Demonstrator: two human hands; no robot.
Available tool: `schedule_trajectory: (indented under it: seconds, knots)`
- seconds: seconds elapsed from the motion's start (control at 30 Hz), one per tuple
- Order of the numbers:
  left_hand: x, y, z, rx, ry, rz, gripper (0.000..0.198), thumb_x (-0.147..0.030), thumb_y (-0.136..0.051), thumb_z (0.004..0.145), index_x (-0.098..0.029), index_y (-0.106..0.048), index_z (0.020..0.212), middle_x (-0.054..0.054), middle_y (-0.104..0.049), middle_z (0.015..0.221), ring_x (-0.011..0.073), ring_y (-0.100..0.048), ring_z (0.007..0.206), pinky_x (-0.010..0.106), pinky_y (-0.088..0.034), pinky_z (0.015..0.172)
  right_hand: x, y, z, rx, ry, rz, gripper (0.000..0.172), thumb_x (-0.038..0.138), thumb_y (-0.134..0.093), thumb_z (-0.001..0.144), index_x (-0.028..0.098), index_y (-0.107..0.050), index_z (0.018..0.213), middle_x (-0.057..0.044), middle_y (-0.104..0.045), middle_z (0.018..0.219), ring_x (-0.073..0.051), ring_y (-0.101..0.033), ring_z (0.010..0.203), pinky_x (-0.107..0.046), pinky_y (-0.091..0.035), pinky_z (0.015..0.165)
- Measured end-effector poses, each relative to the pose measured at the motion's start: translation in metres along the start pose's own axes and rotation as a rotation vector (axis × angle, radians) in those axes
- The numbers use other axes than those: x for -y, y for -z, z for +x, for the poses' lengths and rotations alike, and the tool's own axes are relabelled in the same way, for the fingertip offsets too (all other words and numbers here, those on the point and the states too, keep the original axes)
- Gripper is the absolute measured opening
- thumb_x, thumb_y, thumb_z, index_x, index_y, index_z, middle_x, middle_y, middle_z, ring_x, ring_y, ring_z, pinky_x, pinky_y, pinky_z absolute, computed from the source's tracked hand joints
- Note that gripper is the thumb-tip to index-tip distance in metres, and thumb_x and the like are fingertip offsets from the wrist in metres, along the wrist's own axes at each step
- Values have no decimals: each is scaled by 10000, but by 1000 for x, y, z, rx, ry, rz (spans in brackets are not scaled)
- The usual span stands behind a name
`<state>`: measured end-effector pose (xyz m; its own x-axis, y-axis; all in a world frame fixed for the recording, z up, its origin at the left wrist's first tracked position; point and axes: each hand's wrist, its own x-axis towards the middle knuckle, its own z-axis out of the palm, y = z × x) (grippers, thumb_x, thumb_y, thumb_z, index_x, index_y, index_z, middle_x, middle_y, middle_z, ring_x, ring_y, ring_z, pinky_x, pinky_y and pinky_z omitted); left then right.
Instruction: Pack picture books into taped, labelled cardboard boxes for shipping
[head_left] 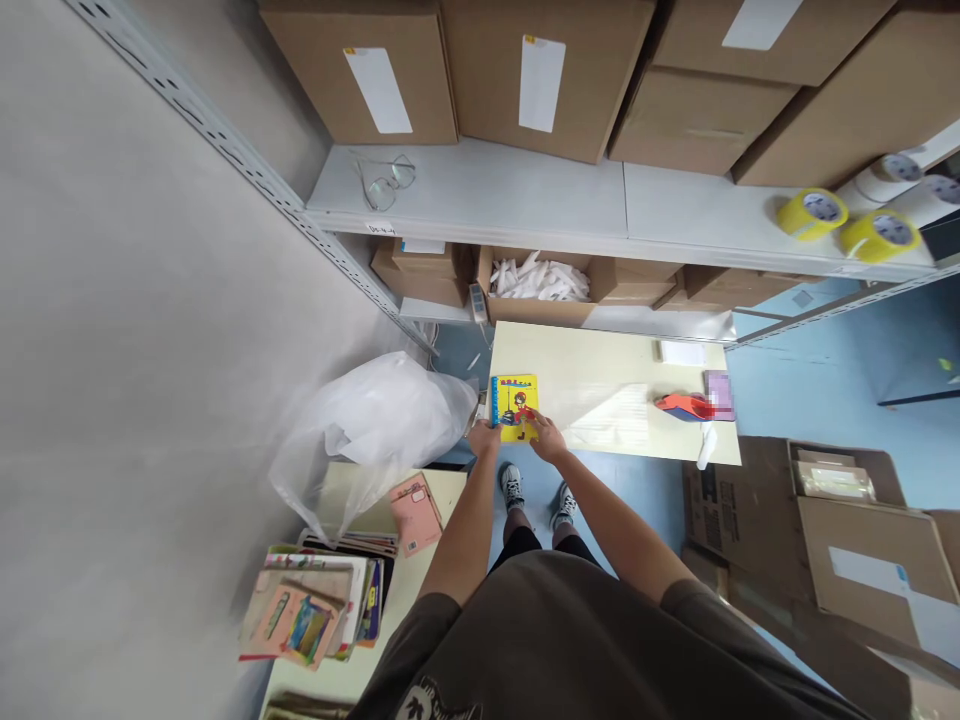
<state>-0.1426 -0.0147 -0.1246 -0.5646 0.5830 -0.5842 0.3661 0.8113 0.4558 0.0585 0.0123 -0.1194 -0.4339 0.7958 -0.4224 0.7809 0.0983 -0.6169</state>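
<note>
A yellow and blue picture book (513, 403) lies at the near left corner of a pale table (600, 350). My left hand (484, 437) grips the book's near left edge, fingers curled at it. My right hand (545, 435) rests on the book's near right corner, fingers bent onto the cover. A sheet of clear plastic wrap (607, 415) lies on the table just right of the book.
A red tape dispenser (682, 405) and a purple item (718, 392) sit at the table's right. A white plastic bag (375, 425) and stacked books (315, 610) are at my left. Metal shelves (525, 190) hold cardboard boxes, glasses (386, 180) and yellow tape rolls (847, 220). Flattened cartons (825, 520) lie right.
</note>
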Motion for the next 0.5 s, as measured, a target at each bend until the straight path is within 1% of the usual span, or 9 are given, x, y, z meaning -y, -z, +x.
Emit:
schedule_trajectory:
  seconds: [0.07,0.13,0.2,0.23,0.27,0.33,0.43,0.47,0.5]
  knots:
    - [1,2,1,-13,-5,-1,343,-400,-841,820,-185,-783,1081,204,-815,1135,356,-757,1131,380,-519,918,-2,-3,-3,35,0,-5,829,91,-589,834,223,-519,1649,-76,-330,1807,-341,-371,1610,-482,-456,1240]
    - [2,3,1,-16,-19,-11,312,-400,-833,826,-198,-786,1059,185,-820,1132,342,-758,1123,373,-518,917,-3,-4,-3,39,6,28,838,104,-592,829,227,-511,1654,-71,-337,1804,-333,-367,1621,-481,-454,1248]
    - [2,4,2,6,-34,-18,242,-381,-807,849,-204,-787,1014,172,-826,1118,329,-761,1107,368,-515,914,-6,-3,-2,16,-9,106,826,131,-611,823,232,-528,1639,-83,-372,1787,-322,-430,1592,-467,-475,1236]
    - [1,3,3,18,-37,-17,214,-372,-796,857,-204,-786,990,171,-827,1112,328,-762,1100,369,-514,913,-8,0,-1,-18,-35,158,803,149,-622,825,232,-548,1621,-94,-397,1773,-318,-472,1566,-462,-491,1222]
    - [0,3,4,25,-39,-12,199,-368,-790,862,-202,-784,972,172,-827,1113,329,-762,1100,372,-513,916,-11,4,0,-75,-75,212,769,171,-632,831,231,-573,1596,-106,-427,1754,-315,-509,1539,-458,-506,1205]
    - [-3,3,7,29,-40,-2,193,-369,-786,858,-203,-781,956,172,-824,1121,332,-760,1108,378,-516,925,-22,18,-3,-245,-195,319,685,224,-638,858,230,-611,1542,-126,-502,1698,-308,-566,1485,-461,-528,1176]
    - [-7,4,9,39,-40,-16,198,-363,-787,839,-204,-783,956,161,-819,1111,332,-760,1108,379,-530,921,-49,52,-17,-512,-420,403,600,287,-641,901,185,-632,1493,-172,-597,1597,-317,-608,1426,-466,-529,1159]
    - [-7,4,10,46,-40,-23,199,-359,-786,833,-202,-784,955,158,-819,1098,333,-760,1100,381,-535,916,-59,65,-25,-567,-480,405,576,303,-649,923,159,-638,1480,-195,-615,1568,-326,-612,1414,-466,-524,1160]
    - [-8,5,10,53,-41,-27,199,-358,-784,831,-199,-784,950,157,-818,1083,335,-761,1090,383,-539,911,-68,76,-33,-595,-507,406,534,322,-646,963,146,-646,1467,-209,-624,1548,-329,-608,1412,-464,-521,1161]
